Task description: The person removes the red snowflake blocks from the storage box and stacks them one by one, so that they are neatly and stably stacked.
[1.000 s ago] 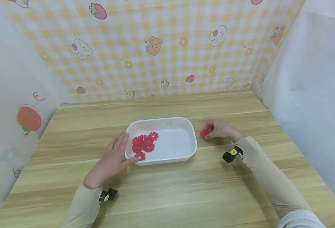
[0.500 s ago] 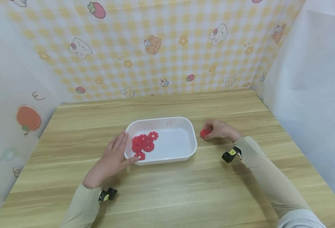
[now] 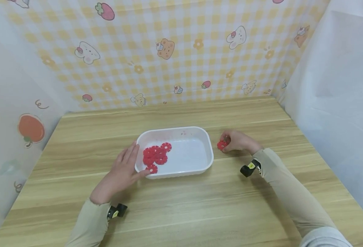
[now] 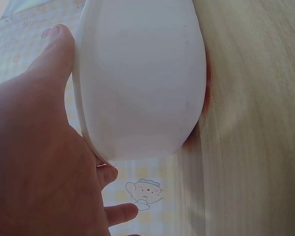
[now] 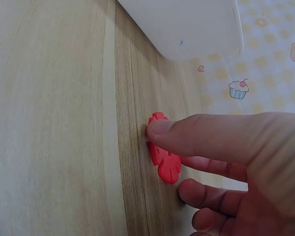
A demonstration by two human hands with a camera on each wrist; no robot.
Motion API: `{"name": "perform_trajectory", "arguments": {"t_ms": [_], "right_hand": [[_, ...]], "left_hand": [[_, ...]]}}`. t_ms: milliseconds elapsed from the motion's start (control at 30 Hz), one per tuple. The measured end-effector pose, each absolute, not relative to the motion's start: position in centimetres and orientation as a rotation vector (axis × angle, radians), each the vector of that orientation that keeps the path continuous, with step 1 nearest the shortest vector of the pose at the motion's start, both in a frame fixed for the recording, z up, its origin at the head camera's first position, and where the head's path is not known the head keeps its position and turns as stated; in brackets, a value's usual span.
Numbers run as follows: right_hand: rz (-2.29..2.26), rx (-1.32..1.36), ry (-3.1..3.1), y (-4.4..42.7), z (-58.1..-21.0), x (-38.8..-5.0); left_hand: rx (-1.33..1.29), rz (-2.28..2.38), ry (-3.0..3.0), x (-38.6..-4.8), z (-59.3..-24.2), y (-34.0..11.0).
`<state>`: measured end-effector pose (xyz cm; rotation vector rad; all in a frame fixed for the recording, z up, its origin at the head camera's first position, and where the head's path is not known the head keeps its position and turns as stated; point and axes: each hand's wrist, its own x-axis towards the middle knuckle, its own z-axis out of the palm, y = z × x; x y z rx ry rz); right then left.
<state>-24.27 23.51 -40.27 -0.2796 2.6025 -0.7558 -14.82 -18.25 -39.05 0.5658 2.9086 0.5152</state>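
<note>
- Here, at the left end of the white rectangular plastic tray point(image 3: 188, 154), the left hand point(image 3: 119, 175) rests against the rim, fingers extended, thumb at the near-left corner.
- Inside the tray, towards its left end, red flower-shaped plastic discs point(image 3: 159, 155) lie clustered, several overlapping.
- Just beyond the tray's right end, apart from it, the right hand point(image 3: 238, 140) pinches a separate red notched plastic disc point(image 3: 221, 145) between thumb and fingers.

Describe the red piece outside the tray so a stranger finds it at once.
Find the wooden table, then the white tray on it. Beyond the tray's right end, the right grip pinches a red flower-shaped piece. It alone is outside the tray; the other red pieces lie inside.
</note>
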Motion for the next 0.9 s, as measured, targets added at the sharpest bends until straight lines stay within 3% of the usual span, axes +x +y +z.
{"name": "perform_trajectory", "arguments": {"t_ms": [900], "right_hand": [[-0.786, -0.292, 2.578, 23.61, -40.03, -24.24]], "left_hand": [[0.583, 0.521, 2.928, -14.88, -39.56, -18.42]]}}
